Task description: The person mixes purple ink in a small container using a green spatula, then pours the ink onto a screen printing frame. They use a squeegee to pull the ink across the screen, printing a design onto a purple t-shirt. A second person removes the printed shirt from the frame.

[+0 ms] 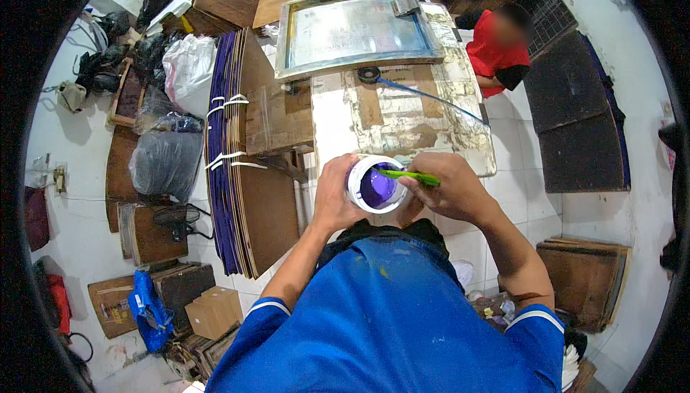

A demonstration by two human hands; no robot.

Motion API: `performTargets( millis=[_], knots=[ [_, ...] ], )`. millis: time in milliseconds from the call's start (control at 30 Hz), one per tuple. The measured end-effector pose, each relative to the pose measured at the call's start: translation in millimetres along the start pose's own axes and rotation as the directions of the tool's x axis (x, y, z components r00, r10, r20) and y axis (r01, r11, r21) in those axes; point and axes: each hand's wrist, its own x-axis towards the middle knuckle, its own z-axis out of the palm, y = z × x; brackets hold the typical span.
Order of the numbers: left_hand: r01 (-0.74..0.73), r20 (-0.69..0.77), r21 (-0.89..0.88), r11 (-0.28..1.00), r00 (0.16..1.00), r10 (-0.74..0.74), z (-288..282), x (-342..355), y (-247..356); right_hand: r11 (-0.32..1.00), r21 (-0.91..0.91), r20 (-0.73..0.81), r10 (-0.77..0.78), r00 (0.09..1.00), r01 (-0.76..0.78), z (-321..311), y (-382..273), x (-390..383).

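Note:
My left hand [338, 192] grips the left side of a white round tub [392, 205] with purple paint [377, 190] inside. My right hand [443, 183] is closed on a green handled tool [424, 177], whose tip reaches into the tub; the tip's shape is unclear. Just beyond the tub is a worn, paint-stained table [338, 127]. On its far part lies a metal-framed printing screen [352, 34]. A dark round object [369, 75] with a blue strap [431, 95] trailing from it lies in front of the screen.
Tall boards [262, 228] tied with white cords stand at left, near bags [183, 70] and cardboard boxes [208, 314]. A person in red [492, 55] is beyond the table's right side. Dark panels [575, 134] and stacked boards [578, 278] lean along the right wall.

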Motion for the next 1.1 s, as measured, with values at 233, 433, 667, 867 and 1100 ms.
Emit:
performTargets(
  millis=[233, 433, 667, 867, 1100],
  knots=[
    [0.095, -0.101, 0.169, 0.981, 0.992, -0.079, 29, 45, 17, 0.487, 0.708, 0.23, 0.525, 0.819, -0.511, -3, 88, 6],
    [0.17, -0.149, 0.202, 0.965, 0.979, -0.141, 43, 69, 23, 0.342, 0.819, 0.229, 0.54, 0.81, -0.46, -22, 114, 7],
    [0.191, -0.168, 0.191, 0.963, 0.973, -0.159, 53, 86, 14, 0.357, 0.849, 0.136, 0.564, 0.814, -0.389, -65, 120, 10],
    [0.242, -0.231, 0.095, 0.966, 0.949, -0.215, 59, 89, 7, 0.486, 0.794, 0.035, 0.562, 0.826, -0.364, -92, 115, 16],
    [0.271, -0.234, 0.051, 0.961, 0.939, -0.252, 62, 84, -3, 0.599, 0.74, -0.035, 0.488, 0.872, -0.305, -117, 98, 27]
  ],
)
